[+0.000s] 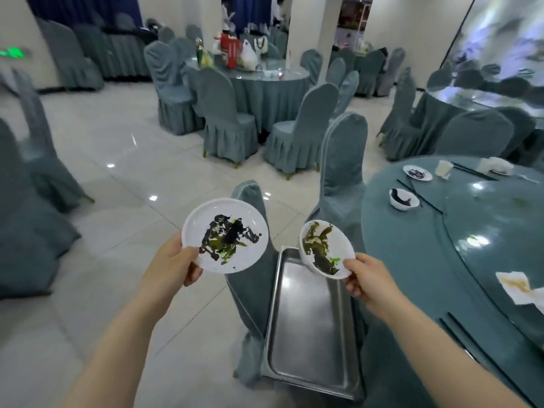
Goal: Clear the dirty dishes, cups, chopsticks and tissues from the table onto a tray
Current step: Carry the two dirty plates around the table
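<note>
Tray (309,334) sits bare; left hand (170,263) grips a plate (225,235), right hand (365,278) a bowl (326,248), table (412,260) mostly uncleared.

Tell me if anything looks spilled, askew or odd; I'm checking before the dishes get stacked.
Nothing spilled. The bowl in the right hand is tilted steeply over the empty metal tray, its dark smears staying put. The tray rests on a covered chair, not the table, and looks tilted.
</note>
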The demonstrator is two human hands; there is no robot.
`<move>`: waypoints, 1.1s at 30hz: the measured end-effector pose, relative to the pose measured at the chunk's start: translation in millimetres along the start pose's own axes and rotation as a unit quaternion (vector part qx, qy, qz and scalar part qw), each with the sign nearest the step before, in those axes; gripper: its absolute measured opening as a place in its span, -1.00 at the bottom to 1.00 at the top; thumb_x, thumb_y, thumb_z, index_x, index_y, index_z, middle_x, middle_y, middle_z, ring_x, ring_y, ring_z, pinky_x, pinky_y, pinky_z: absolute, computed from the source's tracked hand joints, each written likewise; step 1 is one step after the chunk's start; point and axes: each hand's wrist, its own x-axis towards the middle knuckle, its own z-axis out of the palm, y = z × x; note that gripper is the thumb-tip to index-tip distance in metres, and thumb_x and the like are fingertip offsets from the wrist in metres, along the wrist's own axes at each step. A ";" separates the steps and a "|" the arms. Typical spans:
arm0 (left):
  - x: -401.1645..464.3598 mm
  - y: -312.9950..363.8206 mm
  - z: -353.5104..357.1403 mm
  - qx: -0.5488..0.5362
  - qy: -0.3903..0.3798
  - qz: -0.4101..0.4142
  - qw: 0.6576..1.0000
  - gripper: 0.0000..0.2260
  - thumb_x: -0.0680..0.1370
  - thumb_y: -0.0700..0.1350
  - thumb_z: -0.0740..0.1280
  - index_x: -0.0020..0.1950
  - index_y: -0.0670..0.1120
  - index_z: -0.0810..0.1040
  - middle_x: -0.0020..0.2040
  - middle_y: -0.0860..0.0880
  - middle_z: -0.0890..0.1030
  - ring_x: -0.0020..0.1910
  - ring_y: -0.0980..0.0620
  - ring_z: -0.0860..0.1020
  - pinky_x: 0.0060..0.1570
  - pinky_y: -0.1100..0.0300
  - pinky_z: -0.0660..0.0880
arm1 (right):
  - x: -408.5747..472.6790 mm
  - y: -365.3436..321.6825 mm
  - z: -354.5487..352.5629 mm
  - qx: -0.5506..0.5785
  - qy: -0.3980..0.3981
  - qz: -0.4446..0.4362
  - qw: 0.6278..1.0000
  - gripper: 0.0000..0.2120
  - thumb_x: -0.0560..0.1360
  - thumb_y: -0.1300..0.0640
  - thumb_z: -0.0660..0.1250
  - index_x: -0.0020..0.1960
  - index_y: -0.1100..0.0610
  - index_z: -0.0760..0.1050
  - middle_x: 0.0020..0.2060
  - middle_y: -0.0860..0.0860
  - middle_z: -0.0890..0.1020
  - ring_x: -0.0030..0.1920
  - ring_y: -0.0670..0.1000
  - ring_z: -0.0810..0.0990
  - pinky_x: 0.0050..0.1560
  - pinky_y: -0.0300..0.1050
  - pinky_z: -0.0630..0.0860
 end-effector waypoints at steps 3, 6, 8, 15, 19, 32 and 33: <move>26.0 -7.8 -43.2 0.003 0.030 -0.006 1.000 -0.87 0.34 -0.13 0.13 -0.19 -0.04 0.44 -0.57 -0.03 0.37 -0.55 0.08 0.26 -0.56 0.30 0.22 | 29.3 -24.6 46.5 0.038 -0.024 -0.002 0.999 -0.86 0.54 0.23 0.21 -0.08 0.18 0.54 -0.55 0.01 0.51 -0.59 -0.10 0.35 -0.64 -0.29 0.24; 65.3 -13.6 -91.3 0.018 0.076 -0.014 0.997 -0.92 0.40 -0.20 0.13 -0.20 -0.10 0.40 -0.58 -0.03 0.36 -0.56 0.08 0.25 -0.57 0.31 0.22 | 67.9 -48.6 100.3 0.080 -0.042 -0.003 0.996 -0.87 0.55 0.22 0.22 -0.13 0.18 0.52 -0.58 -0.01 0.48 -0.62 -0.12 0.34 -0.67 -0.31 0.21; 95.2 -15.0 -116.5 0.028 0.099 -0.017 0.995 -0.89 0.43 -0.26 0.12 -0.23 -0.10 0.38 -0.59 -0.03 0.35 -0.57 0.09 0.23 -0.60 0.35 0.20 | 95.7 -63.2 133.2 0.103 -0.053 -0.007 0.993 -0.88 0.55 0.22 0.23 -0.14 0.19 0.51 -0.57 0.00 0.48 -0.62 -0.12 0.35 -0.66 -0.32 0.22; 208.0 -24.6 -193.3 0.059 0.087 -0.038 0.994 -0.81 0.43 -0.31 0.11 0.00 -0.30 0.42 -0.53 -0.08 0.30 -0.53 0.06 0.19 -0.55 0.28 0.16 | 193.3 -124.6 248.3 0.121 -0.080 -0.001 0.989 -0.88 0.56 0.19 0.25 -0.14 0.18 0.48 -0.55 -0.01 0.48 -0.59 -0.12 0.36 -0.64 -0.32 0.25; 269.1 -35.8 -239.4 0.050 0.119 -0.062 0.990 -0.80 0.45 -0.27 0.14 0.01 -0.26 0.46 -0.55 -0.04 0.29 -0.58 0.10 0.19 -0.62 0.36 0.14 | 234.1 -156.8 300.2 0.088 -0.091 -0.017 0.992 -0.90 0.55 0.22 0.25 -0.03 0.23 0.52 -0.51 0.02 0.53 -0.54 -0.11 0.44 -0.58 -0.31 0.35; 535.6 -46.3 -261.6 0.017 -0.098 0.001 0.995 -0.81 0.46 -0.17 0.20 -0.21 0.08 0.55 -0.54 -0.13 0.39 -0.54 0.07 0.28 -0.54 0.31 0.27 | 351.7 -196.9 390.7 0.096 0.016 0.014 0.995 -0.87 0.53 0.17 0.33 0.00 0.21 0.60 -0.49 0.05 0.55 -0.53 -0.10 0.45 -0.56 -0.30 0.39; 556.7 -41.8 -252.3 0.015 -0.123 0.008 0.992 -0.81 0.46 -0.18 0.20 -0.16 0.09 0.55 -0.54 -0.12 0.38 -0.53 0.06 0.28 -0.54 0.30 0.26 | 359.3 -197.3 386.7 0.107 0.042 0.019 0.993 -0.88 0.53 0.17 0.33 -0.01 0.19 0.61 -0.48 0.05 0.56 -0.53 -0.10 0.45 -0.56 -0.30 0.39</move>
